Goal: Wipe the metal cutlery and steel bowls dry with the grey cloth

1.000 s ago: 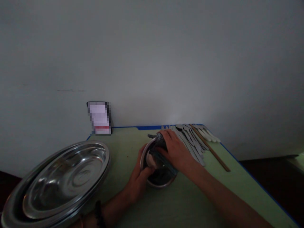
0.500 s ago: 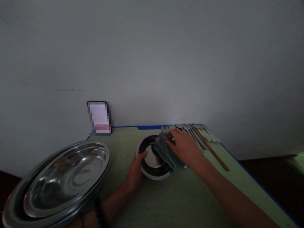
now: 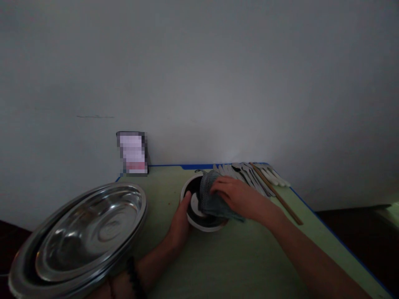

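A small steel bowl (image 3: 195,203) sits upright on the green table (image 3: 243,257). My left hand (image 3: 181,218) grips its left rim, thumb at the edge. My right hand (image 3: 235,196) presses a grey checked cloth (image 3: 212,198) into the bowl's right side, fingers curled over the cloth. The cloth hides much of the bowl's inside.
Two stacked large steel basins (image 3: 84,232) stand at the near left. A row of several spoons and knives (image 3: 249,176) with a pair of wooden chopsticks (image 3: 276,193) lies at the back right. A blurred card (image 3: 133,153) leans on the wall. The table's blue right edge (image 3: 336,241) drops off.
The bowl was tilted on its side a second ago; it now rests flat. My right hand slid the cloth from the rim down into the bowl. My left hand stays on the rim.
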Motion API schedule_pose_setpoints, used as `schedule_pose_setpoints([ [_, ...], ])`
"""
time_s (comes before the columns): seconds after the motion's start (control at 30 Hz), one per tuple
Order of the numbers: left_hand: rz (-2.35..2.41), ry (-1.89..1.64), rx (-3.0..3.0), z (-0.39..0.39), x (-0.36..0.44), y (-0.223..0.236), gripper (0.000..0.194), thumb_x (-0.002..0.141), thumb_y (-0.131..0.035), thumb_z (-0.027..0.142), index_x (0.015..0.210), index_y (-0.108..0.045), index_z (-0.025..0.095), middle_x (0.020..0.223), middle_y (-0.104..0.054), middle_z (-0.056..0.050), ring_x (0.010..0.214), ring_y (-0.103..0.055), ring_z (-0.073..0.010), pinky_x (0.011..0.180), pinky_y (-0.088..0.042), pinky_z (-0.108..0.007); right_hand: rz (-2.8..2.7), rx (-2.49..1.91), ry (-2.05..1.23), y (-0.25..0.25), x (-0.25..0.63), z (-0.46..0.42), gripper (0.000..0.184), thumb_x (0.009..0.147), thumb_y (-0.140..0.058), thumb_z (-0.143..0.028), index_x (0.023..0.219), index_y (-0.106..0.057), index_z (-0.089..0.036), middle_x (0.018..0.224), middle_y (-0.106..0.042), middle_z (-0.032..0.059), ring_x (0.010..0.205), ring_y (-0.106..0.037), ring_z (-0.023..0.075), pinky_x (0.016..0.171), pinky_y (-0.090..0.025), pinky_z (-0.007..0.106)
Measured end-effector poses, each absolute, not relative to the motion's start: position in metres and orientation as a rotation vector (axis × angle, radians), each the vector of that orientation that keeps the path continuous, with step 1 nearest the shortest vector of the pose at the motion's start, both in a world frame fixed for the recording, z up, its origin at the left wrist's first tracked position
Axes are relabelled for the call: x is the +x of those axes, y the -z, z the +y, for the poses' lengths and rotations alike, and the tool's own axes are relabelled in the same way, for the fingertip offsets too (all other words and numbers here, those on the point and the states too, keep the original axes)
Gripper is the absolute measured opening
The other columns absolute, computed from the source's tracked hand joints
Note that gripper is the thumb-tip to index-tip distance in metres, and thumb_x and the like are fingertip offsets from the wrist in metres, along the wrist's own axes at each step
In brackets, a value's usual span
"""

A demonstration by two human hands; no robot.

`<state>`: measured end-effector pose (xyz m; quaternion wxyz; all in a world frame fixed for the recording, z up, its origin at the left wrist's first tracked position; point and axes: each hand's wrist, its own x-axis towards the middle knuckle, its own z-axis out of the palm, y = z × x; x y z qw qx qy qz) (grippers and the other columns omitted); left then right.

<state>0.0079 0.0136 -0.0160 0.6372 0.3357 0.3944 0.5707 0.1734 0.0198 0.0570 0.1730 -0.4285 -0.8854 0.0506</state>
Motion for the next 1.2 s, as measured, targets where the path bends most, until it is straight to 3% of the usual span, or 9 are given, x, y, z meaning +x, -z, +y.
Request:
schedule_pose_setpoints([
  [0.13,0.964,-1.335,0.835,0.011,0.005,0.014,0.051,0.081,-0.053,0.047,0.120,-0.057,0.015,0.119,-0.065,-0.010,0.121,-0.051,-0.0263,0.107,-0.032,-0.040,-2.271,-1.398,-0.074,-0.059,0.172,0.018,0.026,0.087,-0.043,-0.017,0.109,-0.058,-0.016,0.111,-0.058,0.0099,0.104,-0.055,0.0202,0.094,-0.044,0.038],
  [0.23,1.022,-1.327,0.983,0.002,0.003,0.008,0.060,0.081,-0.056,0.044,0.133,-0.042,0.017,0.133,-0.054,-0.010,0.127,-0.043,-0.0263,0.109,-0.028,-0.041,-2.099,-1.604,-0.040,-0.052,0.165,0.015,0.039,0.088,-0.044,-0.031,0.120,-0.050,-0.009,0.117,-0.055,0.0181,0.109,-0.053,0.0279,0.094,-0.044,0.044],
  [0.37,0.995,-1.205,1.233,-0.016,0.001,0.003,0.071,0.082,-0.056,0.044,0.142,-0.025,0.023,0.144,-0.040,-0.006,0.133,-0.034,-0.0255,0.111,-0.026,-0.038,-2.047,-1.665,-0.051,-0.037,0.153,0.013,0.055,0.087,-0.047,-0.036,0.129,-0.038,-0.001,0.122,-0.051,0.0243,0.116,-0.049,0.0334,0.095,-0.042,0.047],
  [0.47,0.973,-1.096,1.283,-0.021,-0.002,0.007,0.071,0.082,-0.055,0.042,0.143,-0.024,0.024,0.148,-0.033,-0.005,0.136,-0.028,-0.0270,0.113,-0.021,-0.041,-2.015,-1.575,-0.019,-0.032,0.148,0.014,0.058,0.083,-0.055,-0.034,0.130,-0.037,-0.005,0.123,-0.051,0.0216,0.118,-0.047,0.0323,0.095,-0.042,0.046],
  [0.63,0.888,-1.034,1.391,-0.017,-0.009,0.018,0.072,0.079,-0.055,0.032,0.143,-0.025,0.019,0.152,-0.024,-0.007,0.139,-0.015,-0.0292,0.114,-0.010,-0.046,-2.090,-1.424,-0.075,-0.037,0.155,0.019,0.026,0.081,-0.057,-0.022,0.106,-0.053,-0.017,0.106,-0.060,0.0107,0.101,-0.057,0.0256,0.084,-0.047,0.041],
  [0.8,0.967,-1.040,1.371,-0.016,-0.007,0.019,0.067,0.080,-0.051,0.031,0.142,-0.029,0.016,0.152,-0.022,-0.007,0.140,-0.013,-0.0295,0.114,-0.010,-0.047,-2.095,-1.441,-0.155,-0.041,0.164,0.025,0.016,0.078,-0.063,-0.025,0.091,-0.057,-0.018,0.089,-0.066,0.0063,0.081,-0.062,0.0207,0.070,-0.044,0.032],
  [0.93,1.029,-1.150,1.424,-0.017,0.000,0.012,0.059,0.083,-0.047,0.030,0.139,-0.033,0.018,0.147,-0.034,-0.008,0.137,-0.025,-0.0269,0.114,-0.016,-0.044,-2.050,-1.574,-0.228,-0.037,0.168,0.031,0.021,0.077,-0.063,-0.038,0.084,-0.061,-0.018,0.071,-0.066,0.0049,0.066,-0.061,0.0192,0.058,-0.038,0.028],
  [1.07,1.084,-1.296,1.422,-0.015,0.004,0.010,0.052,0.087,-0.046,0.036,0.136,-0.035,0.021,0.138,-0.046,-0.008,0.130,-0.039,-0.0248,0.110,-0.029,-0.040,-1.886,-1.578,-0.334,-0.032,0.167,0.035,0.027,0.078,-0.059,-0.043,0.086,-0.064,-0.017,0.077,-0.069,0.0078,0.070,-0.062,0.0200,0.059,-0.039,0.028],
  [1.2,1.119,-1.442,1.462,-0.014,0.003,0.012,0.051,0.087,-0.049,0.036,0.134,-0.033,0.023,0.138,-0.046,-0.008,0.129,-0.040,-0.0229,0.109,-0.032,-0.037,-1.718,-1.514,-0.527,-0.025,0.159,0.035,0.029,0.078,-0.057,-0.044,0.085,-0.067,-0.018,0.077,-0.070,0.0066,0.070,-0.063,0.0203,0.059,-0.041,0.028],
])
